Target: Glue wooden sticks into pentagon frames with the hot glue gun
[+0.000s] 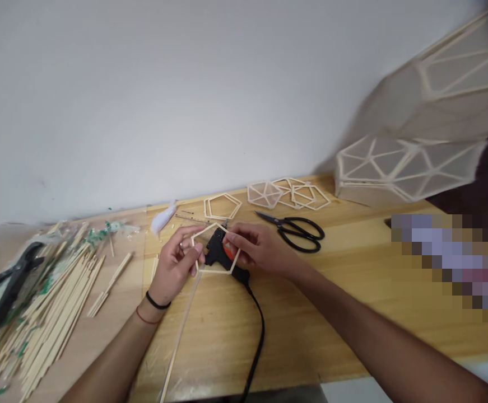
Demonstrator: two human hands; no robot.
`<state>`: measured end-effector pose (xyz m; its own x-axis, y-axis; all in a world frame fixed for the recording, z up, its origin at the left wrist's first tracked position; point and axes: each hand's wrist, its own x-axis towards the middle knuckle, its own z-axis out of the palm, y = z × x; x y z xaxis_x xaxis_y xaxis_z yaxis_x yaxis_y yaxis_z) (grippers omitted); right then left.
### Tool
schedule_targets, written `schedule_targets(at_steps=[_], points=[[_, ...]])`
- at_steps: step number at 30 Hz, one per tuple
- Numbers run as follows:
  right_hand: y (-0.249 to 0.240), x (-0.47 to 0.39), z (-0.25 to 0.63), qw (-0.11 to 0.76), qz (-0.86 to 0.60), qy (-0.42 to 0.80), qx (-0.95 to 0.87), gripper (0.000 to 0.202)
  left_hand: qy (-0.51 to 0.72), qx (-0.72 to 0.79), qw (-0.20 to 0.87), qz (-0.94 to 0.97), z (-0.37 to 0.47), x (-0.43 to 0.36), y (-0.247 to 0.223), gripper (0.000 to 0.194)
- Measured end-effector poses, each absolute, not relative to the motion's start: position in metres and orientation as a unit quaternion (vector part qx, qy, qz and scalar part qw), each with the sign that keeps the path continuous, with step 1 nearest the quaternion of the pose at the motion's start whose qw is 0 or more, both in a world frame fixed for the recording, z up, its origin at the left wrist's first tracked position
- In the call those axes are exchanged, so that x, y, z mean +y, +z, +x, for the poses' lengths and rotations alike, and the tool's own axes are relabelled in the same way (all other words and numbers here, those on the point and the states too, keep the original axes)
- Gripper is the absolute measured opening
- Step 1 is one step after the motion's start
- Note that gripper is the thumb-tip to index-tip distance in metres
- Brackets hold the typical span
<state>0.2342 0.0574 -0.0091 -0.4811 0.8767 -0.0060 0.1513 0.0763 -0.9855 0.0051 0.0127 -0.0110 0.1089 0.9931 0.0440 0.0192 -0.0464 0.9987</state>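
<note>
Between both hands is a pentagon frame (214, 272) of thin pale wooden sticks, raised above the table. My left hand (177, 262) pinches its left side between thumb and fingers. My right hand (257, 246) grips its upper right side with closed fingertips. Behind and below the frame lies a black glue gun (217, 246) with an orange-red part, partly covered by the frame and right hand. Its black cord runs toward the front edge. Just right of my right hand rest black-handled scissors (300, 232).
Many wooden sticks (59, 313) and a black cutting tool (12, 291) lie at left. Along the wall are a white bag (163, 217), pentagon frames (222, 207) and a covered panel (264, 194). A large faceted structure (412, 168) stands at right, near a blurred-out patch.
</note>
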Motion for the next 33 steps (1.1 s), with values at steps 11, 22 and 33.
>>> schedule_targets(at_steps=[11,22,33], points=[[-0.005,0.054,0.233,0.346,-0.397,0.390,-0.756,0.030,0.464,0.474,0.491,0.565,0.010,0.012,-0.009,0.038],[-0.006,0.051,0.231,0.352,-0.395,0.402,-0.747,0.030,0.476,0.493,0.464,0.561,0.014,0.012,-0.013,0.036],[-0.004,0.044,0.229,0.342,-0.380,0.424,-0.748,0.030,0.496,0.498,0.455,0.546,0.018,0.009,-0.007,0.032]])
